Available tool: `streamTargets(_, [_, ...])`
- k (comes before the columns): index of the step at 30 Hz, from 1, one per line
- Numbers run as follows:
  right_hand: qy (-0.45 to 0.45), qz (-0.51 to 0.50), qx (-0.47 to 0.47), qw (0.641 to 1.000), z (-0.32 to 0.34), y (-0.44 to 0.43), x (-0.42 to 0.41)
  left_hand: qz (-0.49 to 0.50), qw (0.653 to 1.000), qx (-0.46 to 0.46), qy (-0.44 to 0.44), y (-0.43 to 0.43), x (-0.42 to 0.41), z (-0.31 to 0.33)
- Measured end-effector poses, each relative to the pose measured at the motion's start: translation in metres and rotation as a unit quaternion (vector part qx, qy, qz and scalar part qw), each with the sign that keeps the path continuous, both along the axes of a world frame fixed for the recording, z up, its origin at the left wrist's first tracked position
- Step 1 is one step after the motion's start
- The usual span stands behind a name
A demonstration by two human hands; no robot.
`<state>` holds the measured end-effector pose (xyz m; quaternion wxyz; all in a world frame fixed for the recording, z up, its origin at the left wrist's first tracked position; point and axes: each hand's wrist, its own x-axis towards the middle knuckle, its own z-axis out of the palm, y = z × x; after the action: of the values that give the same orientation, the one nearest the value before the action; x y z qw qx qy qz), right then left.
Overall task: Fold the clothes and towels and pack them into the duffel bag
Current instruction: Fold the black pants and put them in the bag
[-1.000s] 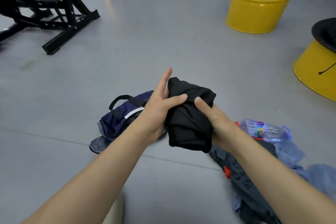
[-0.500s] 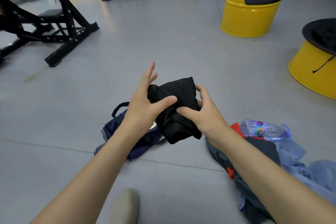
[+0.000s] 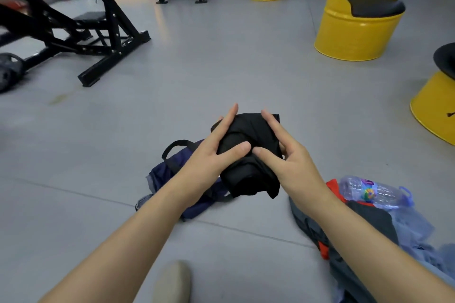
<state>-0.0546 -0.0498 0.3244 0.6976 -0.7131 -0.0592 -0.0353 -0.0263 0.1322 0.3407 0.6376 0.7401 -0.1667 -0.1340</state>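
- Looking down from the head camera, both bare forearms reach forward over a grey gym floor [image 3: 221, 69].
- The left hand [image 3: 209, 155] grips a black garment [image 3: 248, 174] folded into a compact bundle. Its thumb presses on the near face and its forefinger lies straight along the bundle's left edge. The other fingers are hidden behind the cloth.
- The right hand [image 3: 293, 162] pinches the same bundle from the right. Its thumb is on the near face, almost touching the left thumb, and its forefinger stretches along the upper right edge.
- The bundle is held off the floor and overlaps the right end of a navy duffel bag [image 3: 170, 172]. The bag lies slumped on the floor, with one black handle loop standing up at its far left.
- At near right, a pile of loose clothes [image 3: 364, 219] in dark grey, orange and pale blue lies on the floor. A clear plastic water bottle [image 3: 369, 192] rests on its far side.
- A yellow barrel seat [image 3: 354, 32] stands at far right, and a black weight bench frame [image 3: 98, 39] at far left.
- A beige shoe toe [image 3: 172, 283] shows at the near edge.
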Motion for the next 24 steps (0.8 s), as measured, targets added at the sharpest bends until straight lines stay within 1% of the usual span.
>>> streamTargets(4, [0.037,-0.007,0.03,0.999,-0.023,0.001,0.027,-0.028,0.996,0.084,0.004,0.007,0.018,-0.016])
streamTargets(6, [0.074,0.018,0.05,0.996,-0.042,0.009,0.045,-0.014,0.997,0.081,0.008,0.018,0.031,-0.033])
streamTargets(8, [0.099,0.042,0.044,0.993,-0.068,0.022,0.064,0.013,0.998,0.053,0.031,0.031,0.044,-0.061])
streamTargets(10, [0.117,0.062,0.018,0.991,-0.098,0.04,0.083,0.06,0.996,0.025,0.058,0.045,0.056,-0.096])
streamTargets(12, [0.143,0.085,-0.029,0.986,-0.139,0.061,0.103,0.112,0.99,0.021,0.085,0.062,0.068,-0.139])
streamTargets(15, [0.191,0.13,-0.091,0.969,-0.209,0.091,0.123,0.16,0.978,0.032,0.129,0.09,0.081,-0.2])
streamTargets(18, [0.243,0.142,-0.121,0.952,-0.27,0.113,0.132,0.231,0.962,0.047,0.137,0.124,0.096,-0.244])
streamTargets(19, [0.237,0.144,-0.164,0.947,-0.285,0.118,0.133,0.261,0.955,0.049,0.132,0.137,0.104,-0.256])
streamTargets(20, [0.209,0.156,-0.242,0.935,-0.301,0.123,0.136,0.289,0.947,0.047,0.128,0.15,0.112,-0.267])
streamTargets(21, [0.171,0.172,-0.323,0.915,-0.316,0.131,0.139,0.315,0.94,0.042,0.124,0.163,0.12,-0.276])
streamTargets(22, [0.13,0.19,-0.385,0.894,-0.329,0.142,0.144,0.335,0.934,0.037,0.116,0.175,0.127,-0.284])
streamTargets(23, [0.099,0.208,-0.421,0.877,-0.341,0.154,0.151,0.348,0.93,0.034,0.11,0.186,0.132,-0.291])
streamTargets(24, [0.08,0.224,-0.435,0.869,-0.349,0.167,0.158,0.355,0.928,0.038,0.105,0.194,0.134,-0.298])
